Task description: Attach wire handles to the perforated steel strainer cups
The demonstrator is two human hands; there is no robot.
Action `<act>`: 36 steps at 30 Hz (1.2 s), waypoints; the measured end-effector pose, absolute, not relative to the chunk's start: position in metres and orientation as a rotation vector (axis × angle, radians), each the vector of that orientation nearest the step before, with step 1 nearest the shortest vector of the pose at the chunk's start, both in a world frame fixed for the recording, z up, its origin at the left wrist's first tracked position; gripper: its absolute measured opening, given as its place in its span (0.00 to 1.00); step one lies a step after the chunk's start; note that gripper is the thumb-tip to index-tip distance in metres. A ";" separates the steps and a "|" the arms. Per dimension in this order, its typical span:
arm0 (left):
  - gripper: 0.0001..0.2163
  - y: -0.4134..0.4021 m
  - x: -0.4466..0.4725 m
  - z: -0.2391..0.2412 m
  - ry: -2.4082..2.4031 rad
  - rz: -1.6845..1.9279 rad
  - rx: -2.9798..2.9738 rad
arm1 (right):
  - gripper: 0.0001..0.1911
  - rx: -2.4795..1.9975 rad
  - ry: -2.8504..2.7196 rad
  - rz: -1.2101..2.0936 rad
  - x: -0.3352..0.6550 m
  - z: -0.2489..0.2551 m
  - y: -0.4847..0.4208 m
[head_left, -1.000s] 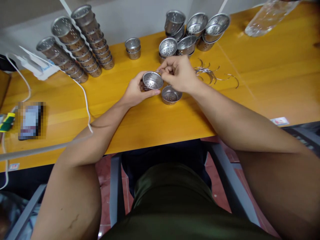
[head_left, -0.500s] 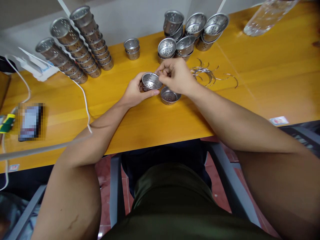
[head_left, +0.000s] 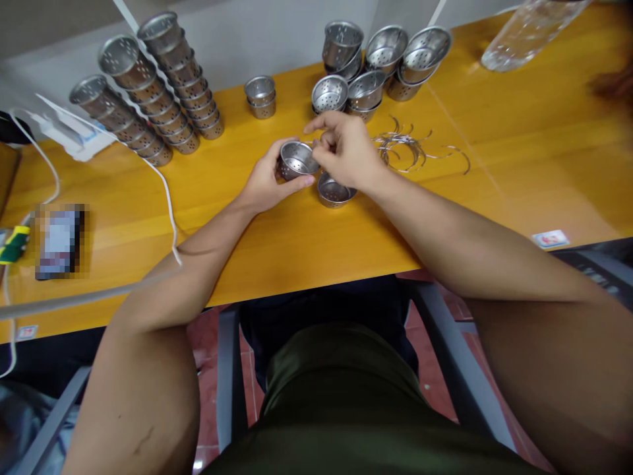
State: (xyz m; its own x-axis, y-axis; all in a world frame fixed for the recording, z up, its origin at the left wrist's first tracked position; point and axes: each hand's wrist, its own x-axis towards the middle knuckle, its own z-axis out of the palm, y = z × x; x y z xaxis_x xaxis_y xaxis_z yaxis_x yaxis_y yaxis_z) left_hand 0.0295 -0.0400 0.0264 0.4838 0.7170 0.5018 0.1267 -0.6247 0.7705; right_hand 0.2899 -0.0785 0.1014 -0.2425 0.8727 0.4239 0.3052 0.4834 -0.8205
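My left hand (head_left: 264, 183) is wrapped round a small perforated steel strainer cup (head_left: 295, 158), holding it just above the yellow table (head_left: 306, 231). My right hand (head_left: 346, 150) pinches at the cup's right rim, the index finger stretched out; what it pinches is too small to name. A second strainer cup (head_left: 334, 190) stands on the table under my right hand. A heap of thin curved wire handles (head_left: 410, 148) lies just right of that hand.
Three long stacks of strainer cups (head_left: 148, 86) lie at the back left. A short stack (head_left: 261, 95) and a cluster of loose cups (head_left: 376, 63) sit at the back. A clear plastic bottle (head_left: 524, 33) lies far right. A white cable (head_left: 168, 198) crosses the left side.
My right index finger has stretched out over the cup. The held cup has tilted a little. Both hands stay in nearly the same place.
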 end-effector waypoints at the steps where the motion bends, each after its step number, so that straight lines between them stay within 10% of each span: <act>1: 0.60 -0.041 0.029 0.028 0.685 1.123 2.083 | 0.15 -0.991 -1.777 0.751 0.288 0.102 -0.081; 16: 0.40 -0.045 0.028 0.032 0.781 1.260 2.114 | 0.20 -0.751 -1.843 1.101 0.289 0.122 -0.094; 22: 0.46 -0.039 0.022 0.028 0.705 1.174 2.119 | 0.37 -0.665 -1.892 1.256 0.302 0.126 -0.094; 36: 0.42 -0.040 0.021 0.028 0.702 1.161 2.134 | 0.39 -0.805 -1.864 1.259 0.295 0.129 -0.097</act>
State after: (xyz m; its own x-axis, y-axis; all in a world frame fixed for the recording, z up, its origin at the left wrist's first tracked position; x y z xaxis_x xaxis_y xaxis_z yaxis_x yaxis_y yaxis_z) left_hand 0.0209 -0.0396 0.0281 0.4769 0.6899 0.5447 0.1616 -0.6779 0.7172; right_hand 0.2945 -0.0967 0.1291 -0.5334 0.8150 0.2265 0.0943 0.3235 -0.9415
